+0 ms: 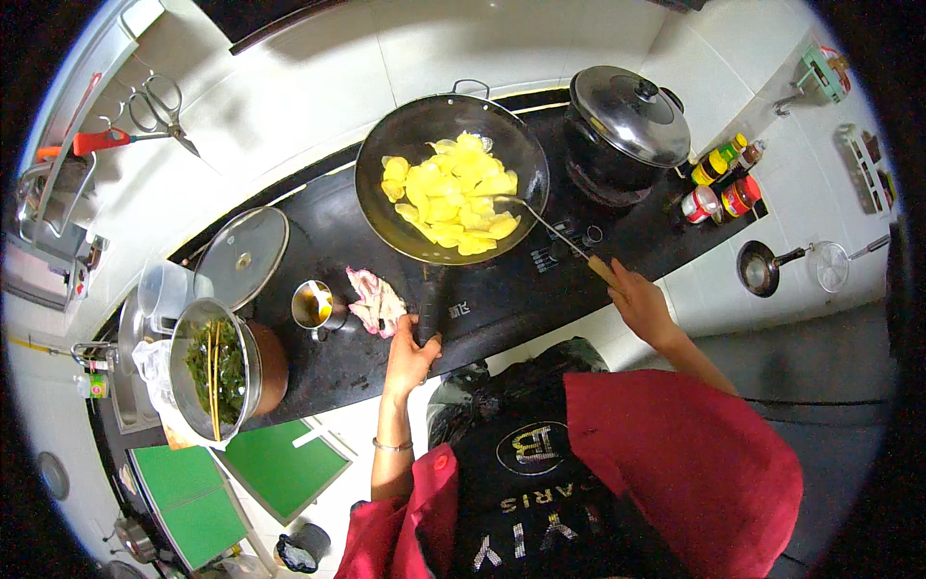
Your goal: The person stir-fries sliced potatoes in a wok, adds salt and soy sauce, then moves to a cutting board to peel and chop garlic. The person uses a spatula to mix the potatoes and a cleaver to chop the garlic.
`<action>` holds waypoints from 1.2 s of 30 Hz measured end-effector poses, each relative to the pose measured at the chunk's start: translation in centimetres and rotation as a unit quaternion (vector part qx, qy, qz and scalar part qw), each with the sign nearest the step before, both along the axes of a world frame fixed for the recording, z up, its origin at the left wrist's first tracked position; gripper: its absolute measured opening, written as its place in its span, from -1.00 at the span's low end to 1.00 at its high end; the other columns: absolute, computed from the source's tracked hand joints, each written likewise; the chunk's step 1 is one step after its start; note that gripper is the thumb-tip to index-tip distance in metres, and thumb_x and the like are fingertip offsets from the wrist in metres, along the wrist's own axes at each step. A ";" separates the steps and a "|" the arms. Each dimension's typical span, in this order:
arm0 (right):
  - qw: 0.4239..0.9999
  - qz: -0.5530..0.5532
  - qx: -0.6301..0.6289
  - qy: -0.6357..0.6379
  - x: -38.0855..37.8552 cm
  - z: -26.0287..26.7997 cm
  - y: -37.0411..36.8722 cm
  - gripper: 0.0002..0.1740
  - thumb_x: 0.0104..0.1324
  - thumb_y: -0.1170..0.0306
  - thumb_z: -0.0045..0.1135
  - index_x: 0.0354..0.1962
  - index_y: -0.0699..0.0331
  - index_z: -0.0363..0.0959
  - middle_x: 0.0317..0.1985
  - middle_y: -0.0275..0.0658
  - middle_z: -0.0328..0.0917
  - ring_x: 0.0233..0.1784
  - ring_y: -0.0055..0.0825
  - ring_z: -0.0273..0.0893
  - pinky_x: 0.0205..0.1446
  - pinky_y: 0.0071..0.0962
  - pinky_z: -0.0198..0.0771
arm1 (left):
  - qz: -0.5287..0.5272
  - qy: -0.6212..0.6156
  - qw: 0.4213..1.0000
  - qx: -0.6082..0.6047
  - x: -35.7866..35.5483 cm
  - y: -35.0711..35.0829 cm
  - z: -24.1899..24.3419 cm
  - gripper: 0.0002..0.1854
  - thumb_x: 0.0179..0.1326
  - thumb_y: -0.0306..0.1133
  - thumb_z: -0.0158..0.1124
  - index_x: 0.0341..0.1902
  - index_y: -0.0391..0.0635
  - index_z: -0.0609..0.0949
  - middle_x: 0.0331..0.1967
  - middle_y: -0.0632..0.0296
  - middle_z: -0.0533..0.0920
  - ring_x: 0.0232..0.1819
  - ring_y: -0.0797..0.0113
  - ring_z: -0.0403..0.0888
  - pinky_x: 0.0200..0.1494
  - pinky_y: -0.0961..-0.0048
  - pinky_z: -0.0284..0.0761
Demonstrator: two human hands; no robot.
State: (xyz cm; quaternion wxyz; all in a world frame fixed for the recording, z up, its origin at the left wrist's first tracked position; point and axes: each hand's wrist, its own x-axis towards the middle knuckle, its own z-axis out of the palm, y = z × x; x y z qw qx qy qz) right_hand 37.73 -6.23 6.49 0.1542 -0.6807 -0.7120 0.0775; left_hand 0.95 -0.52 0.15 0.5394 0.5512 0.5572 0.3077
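A large wok (pixel 372 210) sits on the black cooktop, holding a heap of yellow slices, seemingly potato (pixel 452 192). My left hand (pixel 411 354) grips the near end of the wok's dark handle (pixel 429 300). In my right hand (pixel 640 304) is the wooden handle of a metal spatula or ladle (pixel 561 235). The tool slants down to the left, its head among the slices at the right side of the heap and partly hidden. A crumpled pink-and-cream cloth (pixel 376 300) lies just left of the wok handle, close to my left fingers.
A metal cup (pixel 312 307) with yellowish liquid and a white utensil stands left of the cloth. Farther left are a glass lid (pixel 242 257) and a bowl of dark greens (pixel 217 369) with chopsticks across it. A lidded pot (pixel 615 155) and several condiment containers (pixel 712 168) stand to the right.
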 end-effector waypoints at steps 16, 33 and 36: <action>0.999 -0.031 0.001 -0.012 -6.7 -3.9 2.9 -0.38 0.14 0.41 -0.05 0.18 0.28 0.09 -0.33 -0.04 0.39 -0.44 -0.11 0.47 -0.41 -0.20 0.42 | 0.011 0.007 1.000 -0.025 0.2 -0.1 0.3 -0.71 0.02 -0.47 0.18 -0.18 -0.19 0.36 -0.58 0.28 0.50 -0.64 0.55 0.41 -0.59 0.61 0.31; 0.950 -0.078 0.068 0.293 -0.3 -4.0 2.5 -0.33 0.18 0.20 0.07 0.17 0.34 0.10 -0.11 0.08 0.40 -0.06 -0.08 0.40 -0.02 -0.22 0.33 | 0.051 0.023 0.998 -0.019 0.0 -1.3 -0.1 -0.62 0.11 -0.36 0.20 -0.05 -0.25 0.36 -0.44 0.22 0.50 -0.61 0.53 0.43 -0.59 0.62 0.35; 0.931 -0.225 0.155 0.241 8.7 -6.0 3.4 -0.44 0.19 0.22 0.06 0.08 0.35 0.25 -0.07 0.00 0.40 0.00 -0.13 0.37 0.07 -0.30 0.29 | 0.053 0.059 0.997 0.025 0.0 -1.4 -0.4 -0.64 0.14 -0.36 0.19 -0.04 -0.27 0.37 -0.40 0.22 0.50 -0.62 0.54 0.42 -0.61 0.62 0.34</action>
